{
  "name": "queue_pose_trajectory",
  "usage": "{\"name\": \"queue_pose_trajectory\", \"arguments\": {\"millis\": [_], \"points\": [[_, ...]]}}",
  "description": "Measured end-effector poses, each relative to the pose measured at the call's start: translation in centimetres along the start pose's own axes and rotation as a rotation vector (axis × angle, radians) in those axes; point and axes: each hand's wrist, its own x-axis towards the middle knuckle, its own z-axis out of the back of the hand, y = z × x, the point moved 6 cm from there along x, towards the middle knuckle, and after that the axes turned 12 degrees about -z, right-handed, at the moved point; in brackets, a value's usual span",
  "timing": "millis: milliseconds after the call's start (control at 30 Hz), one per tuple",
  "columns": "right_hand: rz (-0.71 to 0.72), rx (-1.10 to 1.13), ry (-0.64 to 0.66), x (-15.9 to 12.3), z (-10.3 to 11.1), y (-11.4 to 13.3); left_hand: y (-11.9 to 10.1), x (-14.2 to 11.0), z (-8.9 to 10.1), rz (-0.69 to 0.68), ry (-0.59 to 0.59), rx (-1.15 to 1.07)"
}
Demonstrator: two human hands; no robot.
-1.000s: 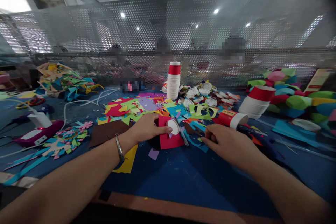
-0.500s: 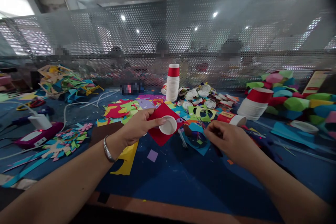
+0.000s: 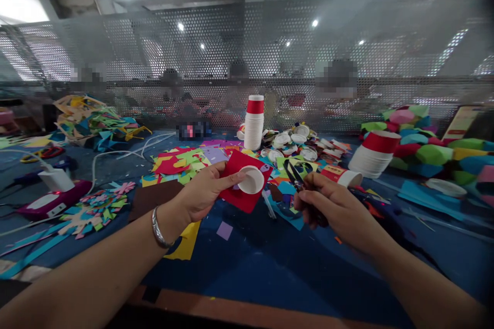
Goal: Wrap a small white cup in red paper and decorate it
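My left hand (image 3: 206,190) pinches a red paper square (image 3: 238,198) together with a shallow white cup bottom (image 3: 252,181), the thumb pressing on the cup bottom's rim. In my right hand (image 3: 324,198) is a pair of scissors (image 3: 295,175) with dark handles. Their blades point up and to the left, parted at the tips, and stand apart from the red paper's right edge. Below the scissors lie blue paper scraps (image 3: 299,221) and a clear, pen-like stick (image 3: 269,204). A small lilac paper square (image 3: 224,230) rests on the blue table under my left hand.
Stacked paper cups (image 3: 253,126) stand at the back middle, beside a heap of cut cup bottoms (image 3: 297,139). More cups (image 3: 374,157) lean at the right. Colored paper (image 3: 181,159) lies mid-table. A purple power strip (image 3: 57,200) with cables sits left; perforated panels rise behind.
My right hand has lifted and turned, bringing the scissor blades clearly into sight. My left hand has moved slightly right, and the red paper with the cup bottom has turned a little.
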Motion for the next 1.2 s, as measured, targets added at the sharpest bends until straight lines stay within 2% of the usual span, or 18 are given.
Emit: {"name": "queue_pose_trajectory", "arguments": {"millis": [167, 433, 800, 1200], "points": [[0.059, 0.064, 0.044, -0.3, -1.0, 0.6, 0.6, -0.1, -0.4, 0.047, 0.035, -0.032], [0.073, 0.060, 0.051, -0.6, -1.2, 0.8, 1.2, 0.0, -0.7, 0.043, 0.077, -0.011], [-0.007, 0.176, 0.119, -1.0, -1.6, 0.7, 0.5, -0.7, -1.6, 0.080, 0.078, -0.051], [0.011, 0.205, 0.116, -1.1, -1.6, 1.0, 1.1, -0.8, -1.7, 0.104, 0.128, -0.006]]}}
